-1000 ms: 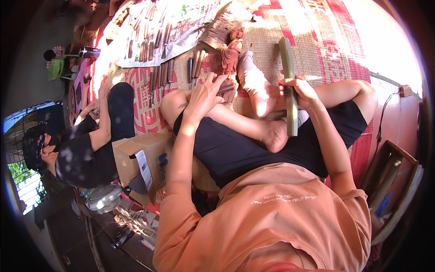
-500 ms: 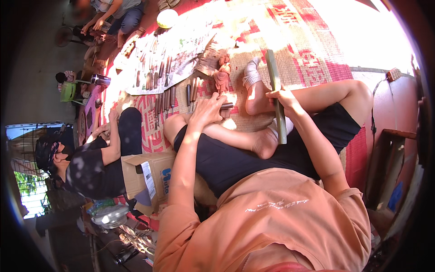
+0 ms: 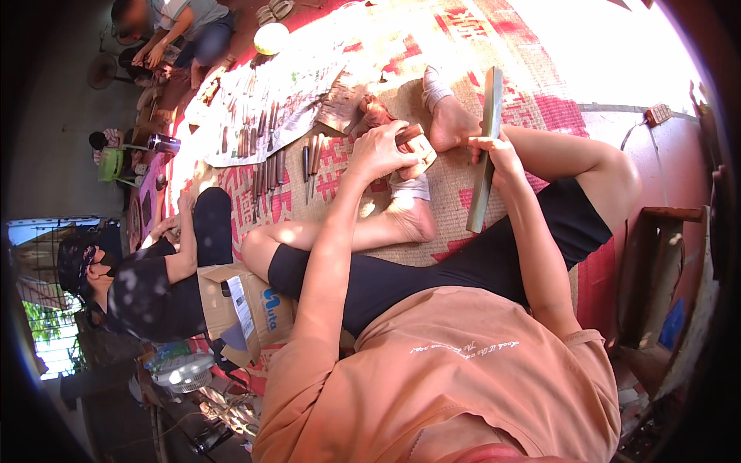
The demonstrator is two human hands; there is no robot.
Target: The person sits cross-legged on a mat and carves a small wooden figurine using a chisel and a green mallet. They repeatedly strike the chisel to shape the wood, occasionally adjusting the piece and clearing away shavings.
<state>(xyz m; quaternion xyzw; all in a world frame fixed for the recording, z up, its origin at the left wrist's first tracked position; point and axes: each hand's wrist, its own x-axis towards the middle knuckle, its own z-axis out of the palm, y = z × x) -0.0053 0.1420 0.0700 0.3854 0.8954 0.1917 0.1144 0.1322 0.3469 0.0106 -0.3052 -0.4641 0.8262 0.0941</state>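
Note:
My left hand (image 3: 381, 153) is closed around a chisel, whose brown wooden handle (image 3: 409, 134) sticks out to the right; its blade is hidden. The same hand rests on a reddish-brown carved wooden figure (image 3: 377, 113), tipped over with its paler base (image 3: 421, 157) toward me, between my feet. My right hand (image 3: 499, 154) grips a long, greenish, flat-sided bar (image 3: 485, 174) near its middle, held upright in the picture beside my right foot. My fingers partly cover the figure.
Several chisels (image 3: 268, 176) lie in a row on the red-patterned mat (image 3: 468, 29), others on a pale sheet (image 3: 231, 92). A cardboard box (image 3: 274, 316) stands by my left knee. A co-worker (image 3: 154, 285) sits at left, another person (image 3: 189, 35) at the far left. A wooden stool (image 3: 656, 262) stands right.
The figure has gone from upright to tipped, base toward me. My left hand has moved right and away with the chisel. The bar has shifted, and my feet and left knee have moved.

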